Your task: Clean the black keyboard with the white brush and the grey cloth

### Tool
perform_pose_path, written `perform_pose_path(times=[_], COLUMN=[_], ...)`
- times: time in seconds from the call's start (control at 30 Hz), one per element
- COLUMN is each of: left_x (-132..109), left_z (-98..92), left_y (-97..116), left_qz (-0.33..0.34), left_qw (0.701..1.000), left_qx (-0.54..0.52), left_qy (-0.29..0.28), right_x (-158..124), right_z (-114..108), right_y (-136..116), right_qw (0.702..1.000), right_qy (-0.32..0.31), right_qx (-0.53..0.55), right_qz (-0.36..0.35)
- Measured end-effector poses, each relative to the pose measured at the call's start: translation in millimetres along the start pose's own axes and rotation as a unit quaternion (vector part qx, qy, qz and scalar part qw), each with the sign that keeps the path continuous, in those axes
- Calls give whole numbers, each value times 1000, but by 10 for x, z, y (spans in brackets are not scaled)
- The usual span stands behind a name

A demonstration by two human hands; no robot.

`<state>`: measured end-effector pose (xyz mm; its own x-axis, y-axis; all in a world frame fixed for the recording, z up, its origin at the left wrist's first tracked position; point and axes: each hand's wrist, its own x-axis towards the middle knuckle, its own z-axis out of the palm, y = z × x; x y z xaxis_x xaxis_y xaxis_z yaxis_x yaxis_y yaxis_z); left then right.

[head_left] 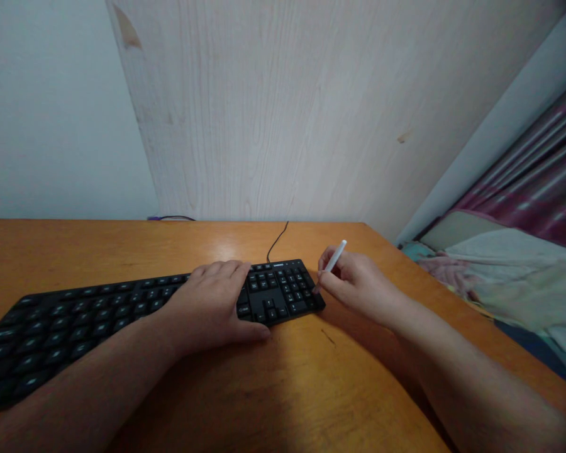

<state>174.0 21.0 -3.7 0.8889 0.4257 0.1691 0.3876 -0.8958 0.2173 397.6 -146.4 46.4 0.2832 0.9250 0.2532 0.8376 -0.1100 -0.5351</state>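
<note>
A black keyboard [268, 301] lies at a slant on the wooden desk, its left end nearer to me. My left hand [212, 296] spans it right of the middle, fingers over the back edge and thumb along the front edge, holding it. Keys under that palm are hidden. Pinched between the fingers of my right hand [351, 280] is a slim brush with a white handle [336, 256], tilted up to the right. Its small, blurred tip meets the right edge of the number pad.
A thin black cable [277, 242] runs from the keyboard to the desk's back edge. Another dark cord [177, 218] lies by the wall. Beyond the desk's right edge are rumpled bedding [500, 264] and a purple curtain [538, 182]. A dark scratch [329, 338] marks the desktop.
</note>
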Motion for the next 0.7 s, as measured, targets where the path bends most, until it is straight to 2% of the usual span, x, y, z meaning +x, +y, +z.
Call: perform_pose_path(times=[0.1,0.2,0.3,0.47,0.7], left_x=[-1,-3,-3,-6,-2], left_z=[-4,-9,-8,-13,-39], left_y=[-2,1,4,12,26], left_qz=[4,5,4,-1,-7], left_qw=[1000,1000,1000,1000,1000], left_qx=[-1,-2,2,1,4], left_qy=[1,-2,-4,-2,-10], right_x=[-6,-13,-18,-3,26], right_z=[61,153,237,297,215], right_y=[-49,-85,-96,-45,84], right_qw=[992,966,944,941,983], right_qy=[-21,-58,-86,-96,-61], right_qx=[125,253,315,320,171], right_qz=[-5,16,40,60,17])
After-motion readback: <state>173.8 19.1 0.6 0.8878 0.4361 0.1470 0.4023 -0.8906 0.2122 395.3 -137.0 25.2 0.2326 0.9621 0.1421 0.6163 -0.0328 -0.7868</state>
